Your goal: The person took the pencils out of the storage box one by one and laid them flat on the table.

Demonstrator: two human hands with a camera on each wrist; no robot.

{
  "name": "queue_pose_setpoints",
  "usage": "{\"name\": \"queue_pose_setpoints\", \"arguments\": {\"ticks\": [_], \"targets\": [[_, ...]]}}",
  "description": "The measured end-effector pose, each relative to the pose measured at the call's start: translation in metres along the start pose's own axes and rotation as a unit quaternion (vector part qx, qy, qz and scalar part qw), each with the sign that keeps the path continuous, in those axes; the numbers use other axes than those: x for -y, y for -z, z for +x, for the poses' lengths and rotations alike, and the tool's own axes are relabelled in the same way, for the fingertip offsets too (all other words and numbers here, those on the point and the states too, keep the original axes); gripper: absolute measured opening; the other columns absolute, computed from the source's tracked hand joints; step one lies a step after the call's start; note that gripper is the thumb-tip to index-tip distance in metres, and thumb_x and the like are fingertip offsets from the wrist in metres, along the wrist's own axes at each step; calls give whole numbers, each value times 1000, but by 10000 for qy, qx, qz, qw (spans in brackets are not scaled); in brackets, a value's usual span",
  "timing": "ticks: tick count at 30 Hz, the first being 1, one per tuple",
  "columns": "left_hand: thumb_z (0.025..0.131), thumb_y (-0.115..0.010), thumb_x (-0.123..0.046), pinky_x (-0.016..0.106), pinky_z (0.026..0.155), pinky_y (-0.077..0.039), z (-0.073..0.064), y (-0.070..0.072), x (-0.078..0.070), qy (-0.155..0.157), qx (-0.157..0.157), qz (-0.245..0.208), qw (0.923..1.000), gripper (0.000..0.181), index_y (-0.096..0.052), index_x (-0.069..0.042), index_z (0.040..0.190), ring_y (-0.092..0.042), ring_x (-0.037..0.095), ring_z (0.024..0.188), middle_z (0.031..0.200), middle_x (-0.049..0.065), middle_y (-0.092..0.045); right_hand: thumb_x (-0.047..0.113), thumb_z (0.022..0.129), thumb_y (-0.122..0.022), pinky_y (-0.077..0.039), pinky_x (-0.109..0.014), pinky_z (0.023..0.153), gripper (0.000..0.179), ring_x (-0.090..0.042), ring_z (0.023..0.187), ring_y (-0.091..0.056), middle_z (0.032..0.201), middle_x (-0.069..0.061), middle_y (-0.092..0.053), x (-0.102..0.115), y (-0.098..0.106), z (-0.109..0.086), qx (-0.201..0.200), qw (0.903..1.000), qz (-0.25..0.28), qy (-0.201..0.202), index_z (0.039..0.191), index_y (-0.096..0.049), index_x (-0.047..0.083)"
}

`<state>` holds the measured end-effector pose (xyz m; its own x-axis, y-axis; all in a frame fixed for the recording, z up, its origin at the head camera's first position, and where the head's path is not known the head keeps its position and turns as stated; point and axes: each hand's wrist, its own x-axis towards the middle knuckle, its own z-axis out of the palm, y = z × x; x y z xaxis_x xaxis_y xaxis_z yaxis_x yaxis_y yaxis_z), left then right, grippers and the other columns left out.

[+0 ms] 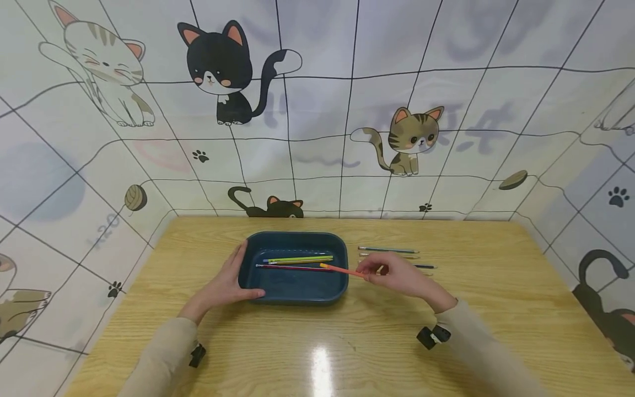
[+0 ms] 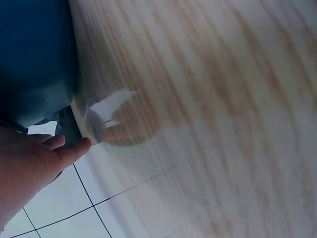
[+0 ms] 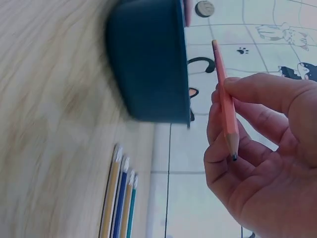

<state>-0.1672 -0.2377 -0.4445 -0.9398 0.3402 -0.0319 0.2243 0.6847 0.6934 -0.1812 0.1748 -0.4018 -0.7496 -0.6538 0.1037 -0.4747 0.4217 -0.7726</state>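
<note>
Orange pencil pinched over the box's right edge

The right hand [image 1: 399, 275] covers one end of the orange pencil [image 1: 342, 269] in the head view; the right wrist view shows that end, a dark sharpened point near the palm. Thumb and fingers are closed together on the pencil, whose yellow end hangs over the box [image 1: 295, 301].

The left hand [image 1: 228, 282] lies spread against the box's left end, thumb at the near rim; in the left wrist view the box is cut off and the fingers only partly show.

Pencils, counted: one in the right hand, four on the table [image 1: 278, 353], at least three in the box. Of these, a red pencil [image 1: 288, 268] lies apart from a yellow-green pencil [image 1: 302, 258], whose close neighbour is hard to make out. Only the head view shows inside the box.

The right hand partly hides the table row [image 3: 112, 188]; the right wrist view separates all four, their lower ends cut off.
</note>
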Motion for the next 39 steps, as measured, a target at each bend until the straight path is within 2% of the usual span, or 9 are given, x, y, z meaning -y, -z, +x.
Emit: {"name": "queue_pose_setpoints", "arguments": {"ticks": [6,9,12,16,20,28,35,39], "targets": [[73,-84,-37,62,109,-13,2,0,3,-153,-38,-396,9991,127,7,0,152,-7,44,142,157,27,-3,3,91,-64,-47,-28,63,16,-11,77,-56,87,-1,-66,-7,8,-17,-116,9997,-168,-129,103,-70,10],[73,-85,-35,61,109,-13,2,0,4,-113,9,-567,9983,127,9,-3,153,-8,43,142,157,26,-3,1,90,-64,-46,-27,61,15,-10,76,-56,87,-1,-66,-12,12,-25,-208,9994,-289,-30,102,-70,8],[73,-85,-34,61,109,-15,1,1,4,-24,46,-659,9978,128,10,-6,153,-12,44,141,157,27,-5,1,91,-63,-45,-26,60,15,-9,76,-56,86,4,-65,-18,15,-32,-272,9986,-439,-95,101,-70,9],[73,-84,-37,61,107,-20,-2,1,4,161,66,-654,9977,128,11,-8,153,-19,46,138,155,29,-10,2,92,-63,-46,-26,60,15,-8,76,-56,87,1,-66,-24,16,-38,-258,9985,-393,-286,102,-70,9],[74,-84,-39,62,106,-22,-3,1,5,288,98,-610,9977,127,10,-8,154,-22,48,137,155,30,-11,0,91,-63,-47,-27,59,15,-8,75,-56,86,0,-66,-28,16,-43,-286,9986,-317,-297,102,-70,7],[74,-83,-39,62,107,-21,-2,-1,5,294,120,-633,9975,127,10,-8,154,-21,48,137,155,30,-10,-1,90,-64,-46,-27,57,14,-9,74,-56,85,-2,-66,-37,15,-47,-428,9982,-334,-273,100,-70,6],[75,-82,-40,62,107,-21,-1,-2,3,360,155,-608,9974,126,11,-10,154,-20,48,138,156,29,-7,-3,88,-65,-47,-26,60,13,-8,76,-55,85,3,-64,-51,18,-53,-570,9947,-655,-556,96,-70,6],[74,-83,-40,61,107,-21,0,-3,3,365,148,-615,9973,126,11,-11,154,-20,47,138,156,29,-8,-3,88,-66,-49,-27,62,13,-10,77,-56,86,2,-64,-60,18,-55,-637,9936,-630,-686,96,-70,6]]}}
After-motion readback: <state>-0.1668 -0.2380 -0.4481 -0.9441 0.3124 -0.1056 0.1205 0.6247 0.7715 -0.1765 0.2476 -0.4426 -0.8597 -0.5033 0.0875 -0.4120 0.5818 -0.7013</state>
